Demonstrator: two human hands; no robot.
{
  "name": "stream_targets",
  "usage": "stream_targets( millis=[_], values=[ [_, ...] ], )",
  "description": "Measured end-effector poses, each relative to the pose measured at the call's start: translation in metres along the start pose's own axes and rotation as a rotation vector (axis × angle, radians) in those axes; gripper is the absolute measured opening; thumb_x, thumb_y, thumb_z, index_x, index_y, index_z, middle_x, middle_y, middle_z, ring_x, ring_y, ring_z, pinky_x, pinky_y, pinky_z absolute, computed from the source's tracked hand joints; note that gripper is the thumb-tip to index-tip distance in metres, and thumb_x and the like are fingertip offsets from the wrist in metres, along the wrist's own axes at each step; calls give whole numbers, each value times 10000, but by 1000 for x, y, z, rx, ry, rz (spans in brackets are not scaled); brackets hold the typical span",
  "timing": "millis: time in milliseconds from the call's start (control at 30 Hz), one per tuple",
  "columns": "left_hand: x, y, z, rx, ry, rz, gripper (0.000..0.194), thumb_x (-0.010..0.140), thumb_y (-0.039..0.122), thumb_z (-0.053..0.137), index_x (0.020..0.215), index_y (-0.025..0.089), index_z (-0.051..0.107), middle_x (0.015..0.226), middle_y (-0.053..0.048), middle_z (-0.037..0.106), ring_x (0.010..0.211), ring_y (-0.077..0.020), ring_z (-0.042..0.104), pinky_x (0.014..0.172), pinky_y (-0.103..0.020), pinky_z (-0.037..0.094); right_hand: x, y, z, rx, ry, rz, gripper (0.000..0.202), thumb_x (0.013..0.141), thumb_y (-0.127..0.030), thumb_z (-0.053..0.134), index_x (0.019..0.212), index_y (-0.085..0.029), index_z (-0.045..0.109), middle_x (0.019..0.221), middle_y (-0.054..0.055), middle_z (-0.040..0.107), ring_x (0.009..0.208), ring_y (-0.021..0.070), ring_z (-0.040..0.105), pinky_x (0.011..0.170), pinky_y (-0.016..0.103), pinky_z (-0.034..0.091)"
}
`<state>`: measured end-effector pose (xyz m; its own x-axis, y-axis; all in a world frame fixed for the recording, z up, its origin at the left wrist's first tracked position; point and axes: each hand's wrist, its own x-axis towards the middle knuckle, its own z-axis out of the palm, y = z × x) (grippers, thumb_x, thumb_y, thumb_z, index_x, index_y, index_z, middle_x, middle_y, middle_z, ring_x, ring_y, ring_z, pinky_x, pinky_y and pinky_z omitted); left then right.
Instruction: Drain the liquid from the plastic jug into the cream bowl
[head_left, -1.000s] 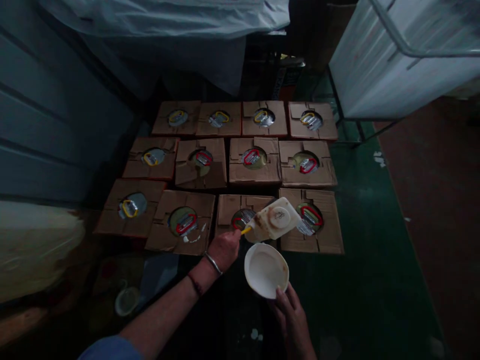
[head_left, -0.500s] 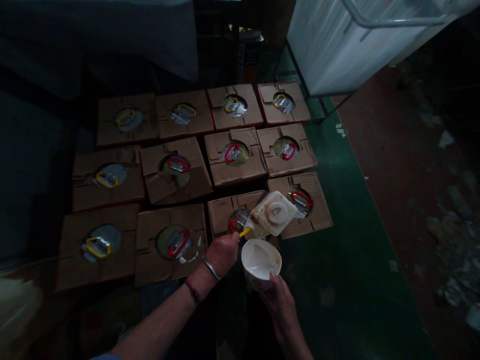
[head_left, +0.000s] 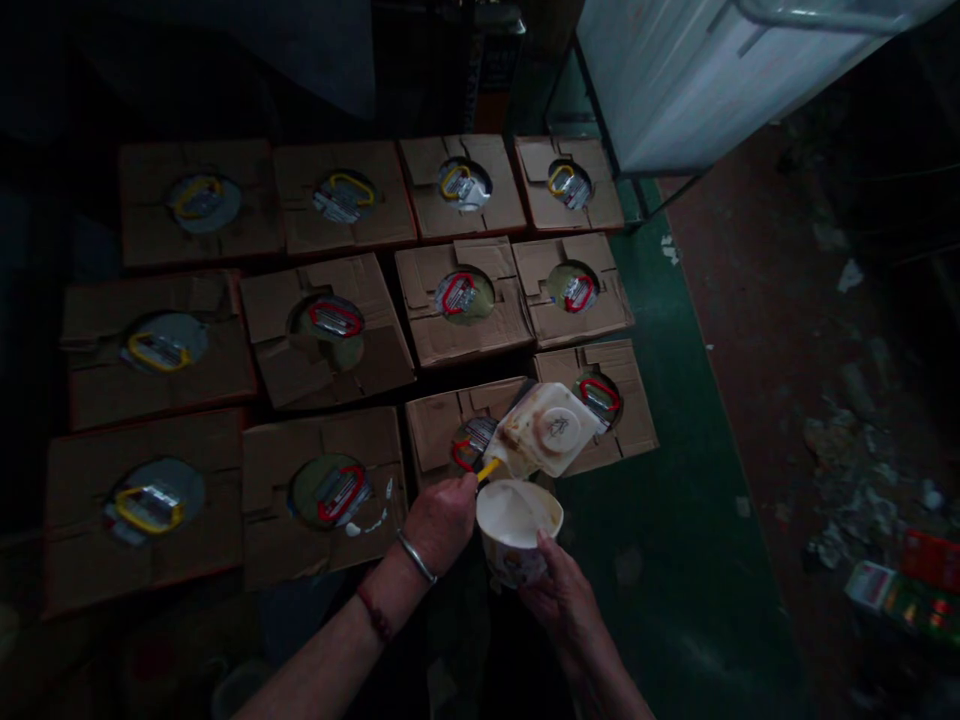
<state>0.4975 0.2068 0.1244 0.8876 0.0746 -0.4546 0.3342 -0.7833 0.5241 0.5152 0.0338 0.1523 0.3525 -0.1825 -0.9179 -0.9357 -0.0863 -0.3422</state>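
Observation:
My left hand (head_left: 442,518) is closed round a thin yellow handle (head_left: 489,469). At the far end of that handle is a square, stained white plastic scoop (head_left: 551,428), its flat underside with a round raised mark facing up. Whether handle and scoop are one piece I cannot tell. Just below it, my right hand (head_left: 559,592) grips a printed paper tub (head_left: 517,556) by its right side. The tub's mouth is tilted up, showing a white inside. A cardboard box (head_left: 427,425) with a round cut-out sits beneath the scoop, partly covered by it.
Rows of cardboard boxes (head_left: 322,560) show cans with red or yellow handles through round holes. White splashes mark one box top. A large white container (head_left: 660,90) stands on a metal frame at back right. Litter (head_left: 847,470) lies on the red floor beyond the green strip (head_left: 697,480).
The view has shifted, so the boxes at left sit further left and more red floor litter shows at right. Both hands keep their grips, with the scoop still tilted above the tub.

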Motion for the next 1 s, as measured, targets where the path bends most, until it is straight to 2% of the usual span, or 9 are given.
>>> stream_targets(
  millis=[333, 600, 833, 1000],
  values=[
    [3, -4, -6, -21, -74, -13, 193, 856, 93, 357, 850, 148, 542, 754, -80, 635, 754, -197, 627, 661, -267, 463, -10, -16, 9, 26, -36, 131, 749, 588, -550, 718, 1176, -145, 492, 948, 99, 671, 747, 165, 634, 647, 239, 501],
    [5, -6, -9, -28, -75, 3, 169, 840, 93, 378, 826, 154, 535, 734, -81, 631, 730, -197, 624, 635, -263, 462, -12, -31, 15, 41, -42, 259, 634, 735, -501, 620, 1259, -194, 437, 920, 113, 674, 696, 167, 651, 549, 205, 505],
    [7, -9, -8, -62, -62, 19, 176, 840, 89, 373, 832, 162, 534, 738, -70, 637, 733, -184, 624, 659, -261, 471, -9, -40, 16, 75, -19, 338, 696, 715, -520, 634, 1267, -151, 427, 852, 120, 658, 611, 165, 632, 489, 209, 520],
    [9, -10, -9, -69, -75, 14, 178, 852, 104, 374, 832, 158, 542, 733, -74, 635, 735, -198, 631, 653, -271, 478, -9, -48, 20, 92, -62, 395, 663, 764, -522, 574, 1258, -110, 412, 796, 128, 662, 525, 155, 617, 472, 215, 526]
  ],
)
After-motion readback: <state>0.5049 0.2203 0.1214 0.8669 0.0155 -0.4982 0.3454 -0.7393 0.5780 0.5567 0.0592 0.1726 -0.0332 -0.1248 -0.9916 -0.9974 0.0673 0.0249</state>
